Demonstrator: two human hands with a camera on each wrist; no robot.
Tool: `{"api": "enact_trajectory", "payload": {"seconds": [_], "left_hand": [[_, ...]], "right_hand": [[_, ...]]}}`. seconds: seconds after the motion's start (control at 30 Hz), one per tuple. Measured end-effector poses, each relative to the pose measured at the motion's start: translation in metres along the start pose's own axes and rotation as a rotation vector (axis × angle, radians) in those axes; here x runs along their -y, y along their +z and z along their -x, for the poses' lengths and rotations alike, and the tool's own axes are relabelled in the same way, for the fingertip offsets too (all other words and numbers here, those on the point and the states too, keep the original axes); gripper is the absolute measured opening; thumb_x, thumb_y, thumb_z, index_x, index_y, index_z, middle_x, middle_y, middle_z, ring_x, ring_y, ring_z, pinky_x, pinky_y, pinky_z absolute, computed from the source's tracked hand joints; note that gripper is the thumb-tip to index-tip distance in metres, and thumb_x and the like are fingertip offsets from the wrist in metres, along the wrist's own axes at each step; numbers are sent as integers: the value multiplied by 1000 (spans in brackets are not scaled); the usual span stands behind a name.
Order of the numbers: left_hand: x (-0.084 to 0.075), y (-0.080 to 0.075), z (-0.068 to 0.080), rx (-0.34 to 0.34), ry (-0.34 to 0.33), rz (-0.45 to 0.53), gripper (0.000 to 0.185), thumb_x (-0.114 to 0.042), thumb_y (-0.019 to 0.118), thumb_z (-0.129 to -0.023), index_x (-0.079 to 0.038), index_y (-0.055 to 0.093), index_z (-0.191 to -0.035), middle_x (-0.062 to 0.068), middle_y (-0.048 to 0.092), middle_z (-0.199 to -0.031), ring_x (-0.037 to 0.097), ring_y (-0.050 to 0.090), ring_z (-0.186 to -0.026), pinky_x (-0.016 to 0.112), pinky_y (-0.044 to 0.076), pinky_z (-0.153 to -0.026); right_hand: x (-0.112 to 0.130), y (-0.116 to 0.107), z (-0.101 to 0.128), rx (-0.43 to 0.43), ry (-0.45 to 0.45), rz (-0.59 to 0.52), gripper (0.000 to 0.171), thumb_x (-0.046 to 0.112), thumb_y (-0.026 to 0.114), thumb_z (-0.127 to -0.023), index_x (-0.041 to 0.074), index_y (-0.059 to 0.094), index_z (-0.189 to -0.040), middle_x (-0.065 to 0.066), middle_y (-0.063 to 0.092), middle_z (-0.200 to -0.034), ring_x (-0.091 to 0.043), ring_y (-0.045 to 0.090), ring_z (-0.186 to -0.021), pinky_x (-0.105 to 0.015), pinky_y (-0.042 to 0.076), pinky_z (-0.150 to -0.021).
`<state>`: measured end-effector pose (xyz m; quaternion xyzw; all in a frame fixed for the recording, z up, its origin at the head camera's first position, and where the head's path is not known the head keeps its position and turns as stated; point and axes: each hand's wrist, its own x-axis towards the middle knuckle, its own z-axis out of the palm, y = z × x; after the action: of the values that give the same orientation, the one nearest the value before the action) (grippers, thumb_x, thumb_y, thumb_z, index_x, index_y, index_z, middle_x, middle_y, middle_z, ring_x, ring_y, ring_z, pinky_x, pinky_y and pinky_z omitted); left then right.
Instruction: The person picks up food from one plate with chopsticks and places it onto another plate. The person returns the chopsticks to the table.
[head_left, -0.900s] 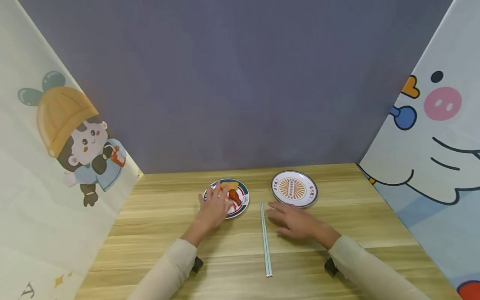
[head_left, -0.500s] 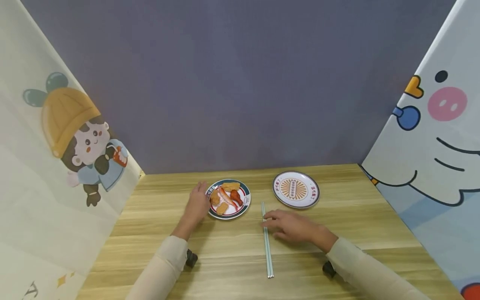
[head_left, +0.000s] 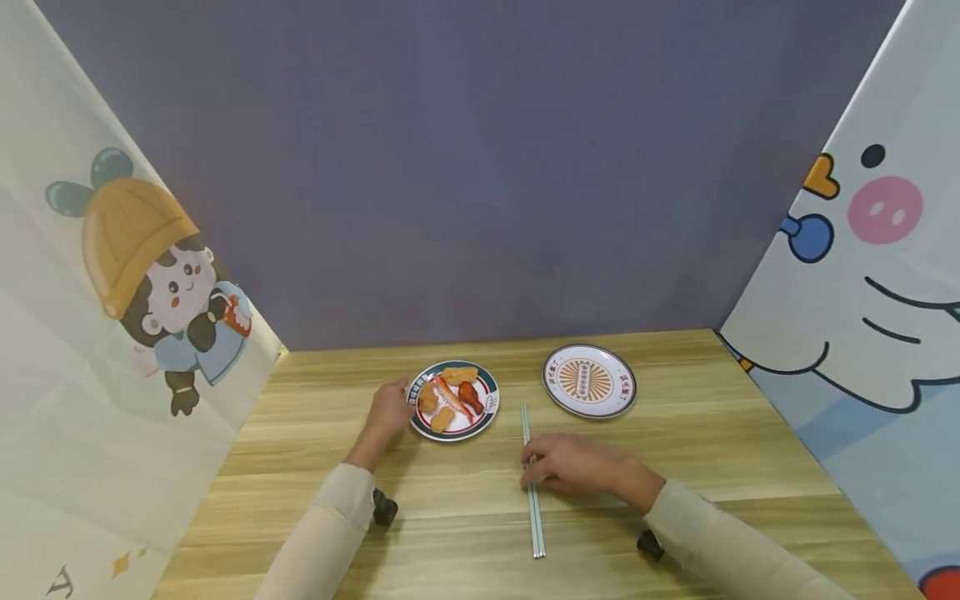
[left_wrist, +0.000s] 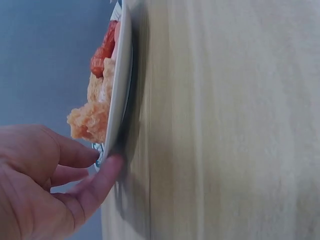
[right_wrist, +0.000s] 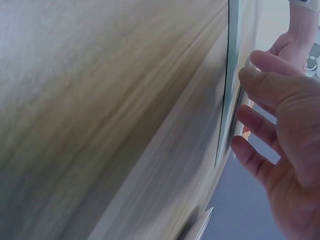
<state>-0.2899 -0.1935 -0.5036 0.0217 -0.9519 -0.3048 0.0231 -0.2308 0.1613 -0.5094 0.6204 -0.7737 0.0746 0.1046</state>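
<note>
Chopsticks [head_left: 532, 479] lie flat on the wooden surface [head_left: 675, 467], a pale, slim, straight pair running away from the person, directly under the right hand's fingers [head_left: 534, 475]. The right hand [head_left: 573, 468] rests over their middle with fingers curling down onto them; contact is made, but they are not lifted, so pickup appears only begun. The wrist view shows fingertips at the sticks, the thumb not yet closed round them.

Left hand [head_left: 390, 408] touches the near-left rim of the food plate [head_left: 491, 406], thumb and a finger pinching its thin edge in the wrist view. That plate is round, glossy, dark-rimmed, and carries crumbed nuggets [head_left: 442, 417], a red drumstick [head_left: 470, 394] and a fried strip, all plastic-looking. Beyond the right fingers sits a second round plate [head_left: 626, 392], bearing only its printed sunburst. Nothing has been transferred; that work remains.
</note>
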Motion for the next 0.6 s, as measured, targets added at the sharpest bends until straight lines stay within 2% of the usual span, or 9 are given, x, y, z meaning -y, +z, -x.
{"api": "enact_trajectory", "payload": {"seconds": [0.07,0.17,0.23,0.3,0.43,0.6], "left_hand": [[3,0,-2,14,-25,28,62,8,60,-76,9,56,-138,28,71,-114,36,68,-98,46,62,-91],[8,2,-4,47,-74,124,57,9,61,-76,8,62,-132,26,73,-109,25,70,-81,37,66,-71],[12,4,-7,72,-123,219,55,9,62,-76,7,63,-131,26,73,-107,19,69,-70,29,64,-59],[15,5,-10,89,-158,293,56,11,62,-76,6,63,-132,26,73,-106,15,67,-62,25,63,-52],[16,6,-14,100,-220,373,59,13,63,-75,5,63,-133,25,72,-105,11,63,-59,24,62,-50],[13,6,-13,106,-249,389,61,15,63,-76,5,60,-136,27,70,-109,13,64,-61,26,63,-52]], "right_hand": [[1,0,-1,8,-17,11,27,15,79,-84,30,79,-107,3,71,-111,-10,66,-104,-20,59,-92],[3,2,-3,21,-33,19,22,18,80,-85,32,80,-103,6,71,-109,-8,66,-100,-18,58,-88],[3,4,-4,23,-39,12,20,19,80,-86,32,80,-101,8,71,-106,-7,65,-97,-16,58,-85],[4,5,-6,34,-36,9,18,20,79,-86,33,79,-99,11,70,-104,-6,64,-94,-15,57,-83],[6,7,-8,67,-17,-2,14,22,77,-88,33,79,-97,14,69,-99,-4,61,-92,-12,54,-80],[7,10,-12,82,-24,21,15,19,75,-88,33,77,-94,16,69,-96,-4,60,-89,-12,52,-77]]}}
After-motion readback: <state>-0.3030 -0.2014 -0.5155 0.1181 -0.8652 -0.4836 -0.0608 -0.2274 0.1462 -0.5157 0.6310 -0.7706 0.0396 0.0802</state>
